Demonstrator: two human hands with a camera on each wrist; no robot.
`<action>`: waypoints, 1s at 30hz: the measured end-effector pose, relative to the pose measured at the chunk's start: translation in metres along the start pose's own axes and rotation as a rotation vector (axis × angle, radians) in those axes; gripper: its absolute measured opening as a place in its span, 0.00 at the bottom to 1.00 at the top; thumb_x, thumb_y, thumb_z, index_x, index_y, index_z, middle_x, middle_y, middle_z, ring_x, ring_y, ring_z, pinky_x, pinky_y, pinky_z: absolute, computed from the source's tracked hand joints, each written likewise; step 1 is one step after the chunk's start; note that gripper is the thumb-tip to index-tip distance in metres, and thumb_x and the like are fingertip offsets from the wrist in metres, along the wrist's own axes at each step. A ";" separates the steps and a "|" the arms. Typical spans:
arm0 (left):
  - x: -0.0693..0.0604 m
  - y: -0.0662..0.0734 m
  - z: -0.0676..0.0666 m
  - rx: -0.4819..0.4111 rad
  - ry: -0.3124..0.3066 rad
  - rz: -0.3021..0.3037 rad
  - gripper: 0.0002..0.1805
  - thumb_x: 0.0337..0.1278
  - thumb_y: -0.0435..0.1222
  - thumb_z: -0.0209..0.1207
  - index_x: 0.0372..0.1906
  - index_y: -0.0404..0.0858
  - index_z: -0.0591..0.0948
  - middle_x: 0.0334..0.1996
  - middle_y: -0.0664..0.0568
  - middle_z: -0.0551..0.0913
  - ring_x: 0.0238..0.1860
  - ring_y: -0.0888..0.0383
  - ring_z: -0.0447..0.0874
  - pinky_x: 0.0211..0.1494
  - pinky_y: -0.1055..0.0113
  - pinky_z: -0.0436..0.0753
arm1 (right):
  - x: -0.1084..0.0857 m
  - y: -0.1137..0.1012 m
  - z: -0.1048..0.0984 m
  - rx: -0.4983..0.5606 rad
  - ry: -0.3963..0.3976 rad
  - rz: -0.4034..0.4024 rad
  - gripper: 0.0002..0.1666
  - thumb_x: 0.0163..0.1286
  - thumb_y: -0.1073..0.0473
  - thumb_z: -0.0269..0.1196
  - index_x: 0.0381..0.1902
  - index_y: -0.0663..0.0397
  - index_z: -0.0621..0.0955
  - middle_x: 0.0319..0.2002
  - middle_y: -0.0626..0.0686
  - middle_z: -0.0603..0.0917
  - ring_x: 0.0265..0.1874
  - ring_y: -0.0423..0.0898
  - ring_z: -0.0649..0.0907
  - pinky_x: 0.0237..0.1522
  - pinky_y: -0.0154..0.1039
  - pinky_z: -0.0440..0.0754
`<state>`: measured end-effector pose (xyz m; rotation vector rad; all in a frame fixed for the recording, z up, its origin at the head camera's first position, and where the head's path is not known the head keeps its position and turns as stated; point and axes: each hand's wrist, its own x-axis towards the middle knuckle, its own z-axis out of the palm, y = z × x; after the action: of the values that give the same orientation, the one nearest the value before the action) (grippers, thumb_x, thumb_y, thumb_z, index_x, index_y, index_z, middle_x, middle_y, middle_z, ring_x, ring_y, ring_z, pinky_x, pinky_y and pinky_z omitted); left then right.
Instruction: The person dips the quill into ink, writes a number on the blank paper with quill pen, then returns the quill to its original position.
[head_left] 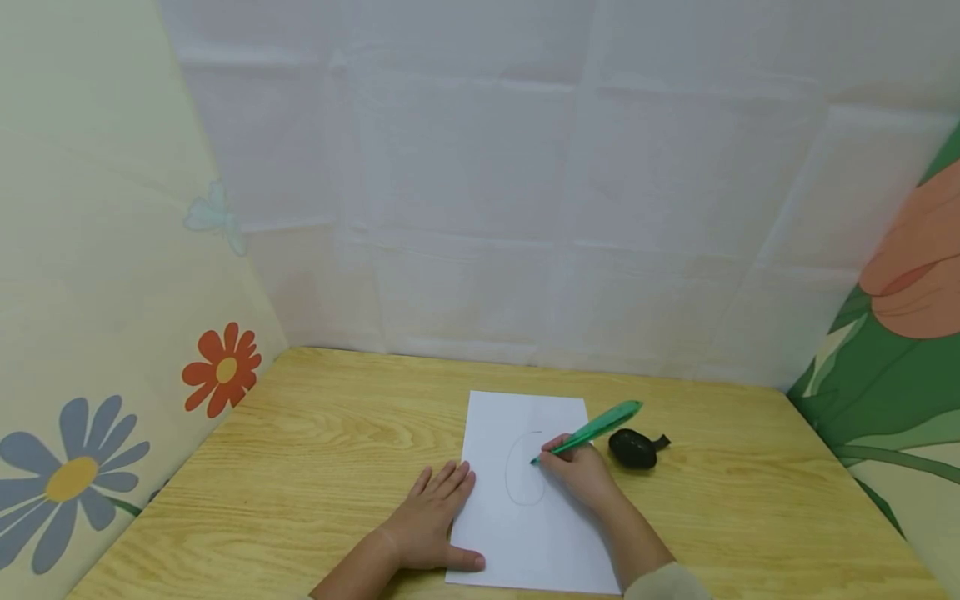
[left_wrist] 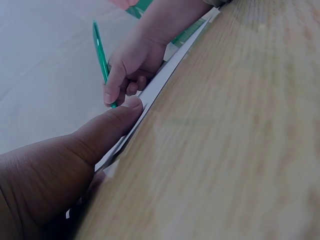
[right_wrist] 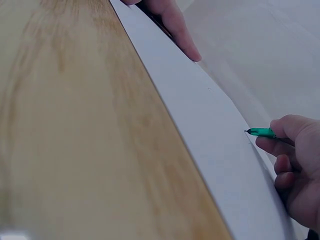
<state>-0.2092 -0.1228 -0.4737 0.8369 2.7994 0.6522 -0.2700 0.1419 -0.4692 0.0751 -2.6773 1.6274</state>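
Note:
A white sheet of paper (head_left: pixel 487 533) lies on the table, bearing a thin drawn line (head_left: pixel 507 471) that curves into a tall, partly closed oval. My right hand (head_left: pixel 585 479) pinches a green pen (head_left: pixel 600 423) near its tip. In the right wrist view the dark pen tip (right_wrist: pixel 247 131) is at the paper; whether it touches I cannot tell. With fingers spread, my left hand (head_left: pixel 431 521) rests flat at the sheet's left edge, its thumb (left_wrist: pixel 112 122) on the paper. Right of the right hand lies a glossy black oval object (head_left: pixel 632 449) with a short stalk-like end.
The wood-grain table (head_left: pixel 337 442) reaches back to a creased pale cloth (head_left: pixel 465 167). Flower-printed cloths stand at both sides, with a red flower (head_left: pixel 225 369) on the left and a large orange bloom (head_left: pixel 918 267) on the right.

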 end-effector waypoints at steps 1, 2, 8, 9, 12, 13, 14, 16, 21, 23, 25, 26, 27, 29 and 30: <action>0.000 0.001 0.000 0.004 -0.003 -0.010 0.64 0.41 0.73 0.59 0.76 0.34 0.57 0.78 0.42 0.51 0.79 0.42 0.44 0.77 0.39 0.41 | 0.000 0.000 0.000 0.004 0.001 -0.001 0.05 0.63 0.62 0.66 0.36 0.57 0.84 0.32 0.51 0.87 0.34 0.41 0.80 0.40 0.35 0.78; 0.000 0.000 0.000 0.011 -0.006 -0.015 0.64 0.41 0.73 0.60 0.76 0.34 0.57 0.78 0.43 0.51 0.79 0.42 0.44 0.78 0.39 0.41 | 0.000 0.000 0.001 0.008 0.001 -0.003 0.05 0.63 0.62 0.66 0.36 0.58 0.84 0.32 0.51 0.87 0.34 0.41 0.80 0.39 0.35 0.78; 0.000 0.002 -0.002 0.034 -0.025 -0.029 0.64 0.41 0.72 0.61 0.76 0.34 0.56 0.79 0.43 0.51 0.79 0.43 0.44 0.78 0.39 0.41 | 0.001 -0.001 0.002 0.027 0.001 -0.007 0.05 0.62 0.63 0.66 0.36 0.59 0.84 0.32 0.51 0.87 0.34 0.41 0.80 0.40 0.34 0.78; 0.000 0.003 -0.003 0.030 -0.026 -0.028 0.64 0.41 0.72 0.61 0.76 0.34 0.56 0.78 0.43 0.51 0.79 0.43 0.44 0.78 0.39 0.41 | 0.001 -0.001 0.003 0.028 0.001 -0.008 0.05 0.62 0.63 0.66 0.36 0.59 0.84 0.32 0.51 0.87 0.34 0.40 0.80 0.40 0.34 0.78; 0.000 0.002 -0.001 0.023 -0.027 -0.030 0.64 0.41 0.73 0.60 0.76 0.34 0.57 0.78 0.43 0.51 0.79 0.43 0.44 0.78 0.39 0.40 | 0.002 0.000 0.004 0.036 0.002 -0.010 0.05 0.62 0.63 0.66 0.36 0.58 0.84 0.32 0.51 0.87 0.34 0.40 0.80 0.39 0.34 0.78; 0.000 0.001 0.000 0.023 -0.027 -0.031 0.64 0.40 0.73 0.60 0.76 0.34 0.57 0.79 0.43 0.51 0.79 0.43 0.44 0.78 0.39 0.40 | 0.002 0.001 0.005 0.040 0.003 -0.011 0.04 0.63 0.63 0.66 0.36 0.58 0.84 0.31 0.51 0.87 0.34 0.40 0.80 0.39 0.33 0.78; 0.001 0.001 0.001 0.025 -0.027 -0.032 0.64 0.40 0.73 0.60 0.76 0.35 0.57 0.79 0.44 0.51 0.79 0.43 0.44 0.78 0.39 0.40 | 0.003 0.001 0.005 0.041 0.004 -0.011 0.04 0.63 0.63 0.66 0.36 0.58 0.85 0.31 0.51 0.87 0.34 0.40 0.80 0.39 0.33 0.78; 0.001 0.000 0.001 0.025 -0.028 -0.035 0.64 0.40 0.73 0.60 0.76 0.35 0.57 0.79 0.44 0.51 0.80 0.44 0.43 0.78 0.39 0.40 | 0.003 0.001 0.005 0.046 0.003 -0.009 0.04 0.63 0.63 0.66 0.36 0.58 0.85 0.31 0.51 0.87 0.34 0.40 0.81 0.39 0.33 0.78; 0.001 0.000 0.002 0.026 -0.028 -0.038 0.64 0.40 0.73 0.60 0.76 0.35 0.57 0.79 0.44 0.51 0.80 0.44 0.43 0.78 0.39 0.40 | 0.003 0.000 0.006 0.040 -0.001 0.001 0.04 0.63 0.63 0.66 0.36 0.58 0.84 0.32 0.51 0.87 0.35 0.40 0.81 0.39 0.33 0.79; 0.001 0.000 0.001 0.024 -0.030 -0.039 0.64 0.40 0.73 0.60 0.76 0.35 0.56 0.79 0.44 0.50 0.80 0.44 0.43 0.78 0.39 0.40 | 0.002 -0.001 0.006 0.040 -0.003 0.002 0.05 0.64 0.63 0.66 0.36 0.58 0.84 0.32 0.51 0.87 0.35 0.40 0.81 0.39 0.33 0.79; 0.000 0.001 0.001 0.023 -0.031 -0.039 0.64 0.40 0.74 0.59 0.76 0.35 0.56 0.79 0.44 0.50 0.80 0.44 0.43 0.78 0.39 0.40 | 0.003 -0.002 0.007 0.038 -0.006 0.002 0.04 0.64 0.63 0.66 0.36 0.58 0.84 0.32 0.51 0.87 0.35 0.40 0.81 0.39 0.33 0.79; 0.001 0.001 0.001 0.019 -0.031 -0.036 0.64 0.41 0.73 0.59 0.76 0.35 0.56 0.79 0.44 0.50 0.80 0.43 0.43 0.78 0.39 0.40 | 0.003 -0.002 0.007 0.036 -0.005 0.001 0.04 0.64 0.63 0.66 0.36 0.58 0.84 0.32 0.51 0.87 0.35 0.40 0.81 0.39 0.33 0.79; 0.001 0.001 0.000 0.017 -0.032 -0.035 0.64 0.41 0.73 0.60 0.76 0.35 0.56 0.79 0.44 0.50 0.79 0.43 0.43 0.78 0.39 0.40 | 0.003 -0.003 0.007 0.035 -0.005 0.000 0.04 0.64 0.63 0.66 0.36 0.58 0.84 0.32 0.51 0.87 0.35 0.40 0.80 0.39 0.33 0.79; 0.000 0.002 -0.002 0.015 -0.035 -0.033 0.64 0.41 0.73 0.60 0.76 0.34 0.56 0.79 0.43 0.50 0.79 0.43 0.43 0.78 0.38 0.40 | 0.004 -0.003 0.008 0.030 -0.005 0.000 0.04 0.64 0.62 0.66 0.36 0.57 0.84 0.32 0.50 0.87 0.34 0.40 0.80 0.38 0.33 0.78; 0.000 0.003 -0.004 0.016 -0.036 -0.032 0.64 0.42 0.72 0.60 0.76 0.34 0.56 0.79 0.43 0.50 0.79 0.43 0.43 0.78 0.38 0.40 | 0.005 -0.003 0.008 0.026 -0.004 0.000 0.04 0.64 0.62 0.66 0.36 0.57 0.84 0.32 0.50 0.87 0.34 0.40 0.80 0.38 0.33 0.78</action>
<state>-0.2085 -0.1217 -0.4691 0.7972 2.7835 0.6045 -0.2745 0.1329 -0.4704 0.0785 -2.6600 1.6642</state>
